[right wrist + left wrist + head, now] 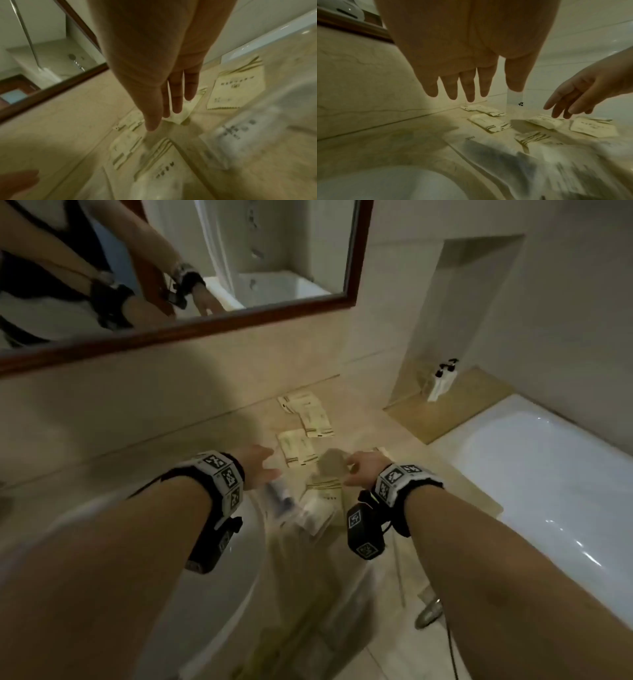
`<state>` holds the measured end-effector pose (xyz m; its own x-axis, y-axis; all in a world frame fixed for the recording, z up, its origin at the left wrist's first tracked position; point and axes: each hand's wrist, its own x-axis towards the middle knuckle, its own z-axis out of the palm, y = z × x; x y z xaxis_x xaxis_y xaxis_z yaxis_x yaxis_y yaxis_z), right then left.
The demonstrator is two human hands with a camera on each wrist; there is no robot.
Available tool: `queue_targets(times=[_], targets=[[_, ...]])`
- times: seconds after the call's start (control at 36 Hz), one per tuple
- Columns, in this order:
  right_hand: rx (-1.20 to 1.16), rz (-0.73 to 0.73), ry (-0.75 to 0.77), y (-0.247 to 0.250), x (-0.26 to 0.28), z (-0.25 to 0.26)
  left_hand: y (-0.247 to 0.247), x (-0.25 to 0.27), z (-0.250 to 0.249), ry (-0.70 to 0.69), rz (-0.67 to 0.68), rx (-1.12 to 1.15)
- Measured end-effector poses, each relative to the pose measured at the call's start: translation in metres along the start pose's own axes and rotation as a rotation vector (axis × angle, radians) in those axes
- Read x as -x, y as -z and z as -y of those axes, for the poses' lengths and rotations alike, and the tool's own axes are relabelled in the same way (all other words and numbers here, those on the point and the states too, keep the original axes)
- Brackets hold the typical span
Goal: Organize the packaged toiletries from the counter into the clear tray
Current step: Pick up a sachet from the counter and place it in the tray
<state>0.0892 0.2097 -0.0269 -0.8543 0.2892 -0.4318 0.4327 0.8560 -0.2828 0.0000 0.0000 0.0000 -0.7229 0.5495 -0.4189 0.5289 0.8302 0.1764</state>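
Both forearms reach out nearest the camera over the beige counter (191, 436), with a white bathtub (534, 474) on the right and a wood-framed mirror (356, 268) on the far wall. Between the wrists sits the clear tray (291, 529), blurred, with several packets (320, 501) lying inside it, while more cream toiletry packets (310, 414) lie flat on the counter beyond it, toward the far wall. Smallest, the left hand (258, 465) hovers over the tray's far left edge with straight, spread fingers holding nothing, and the right hand (364, 469) hangs over its far right corner with loose, relaxed fingers, also holding nothing.
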Motion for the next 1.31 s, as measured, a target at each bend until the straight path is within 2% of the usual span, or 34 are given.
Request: queue_targets(times=[0.14, 0.28, 0.39, 0.5, 0.58, 0.75, 0.92, 1.03, 1.11, 1.22, 1.31], targets=[[0.033, 0.058, 0.026, -0.015, -0.03, 0.001, -0.011, -0.032, -0.007, 0.061, 0.029, 0.086], [0.073, -0.001, 0.138, -0.018, -0.041, 0.002, -0.011, -0.047, -0.009, 0.106, 0.012, 0.124], [0.198, 0.063, 0.122, -0.016, -0.046, 0.007, -0.008, -0.051, -0.005, 0.125, -0.002, 0.144], [0.184, 0.101, 0.117, -0.011, -0.051, 0.007, 0.001, -0.048, -0.005, 0.125, 0.006, 0.122], [0.034, 0.089, 0.062, 0.006, -0.05, 0.008, 0.006, -0.046, -0.006, 0.12, -0.007, 0.146], [-0.382, -0.023, 0.05, 0.045, -0.043, 0.011, 0.015, -0.04, -0.015, 0.086, -0.031, 0.227], [-0.785, -0.122, 0.11, 0.069, -0.023, 0.024, 0.032, -0.023, -0.021, 0.011, -0.092, 0.317], [-0.909, -0.071, 0.178, 0.074, -0.011, 0.043, 0.038, -0.015, -0.013, 0.012, -0.171, 0.512], [-0.87, -0.049, 0.213, 0.073, -0.001, 0.06, 0.043, 0.0, 0.0, 0.04, -0.201, 0.648], [-0.559, -0.099, 0.266, 0.073, 0.015, 0.084, 0.05, 0.028, 0.021, 0.056, -0.219, 0.668], [-0.465, -0.114, 0.318, 0.07, 0.031, 0.109, 0.052, 0.054, 0.04, 0.065, -0.252, 0.634]])
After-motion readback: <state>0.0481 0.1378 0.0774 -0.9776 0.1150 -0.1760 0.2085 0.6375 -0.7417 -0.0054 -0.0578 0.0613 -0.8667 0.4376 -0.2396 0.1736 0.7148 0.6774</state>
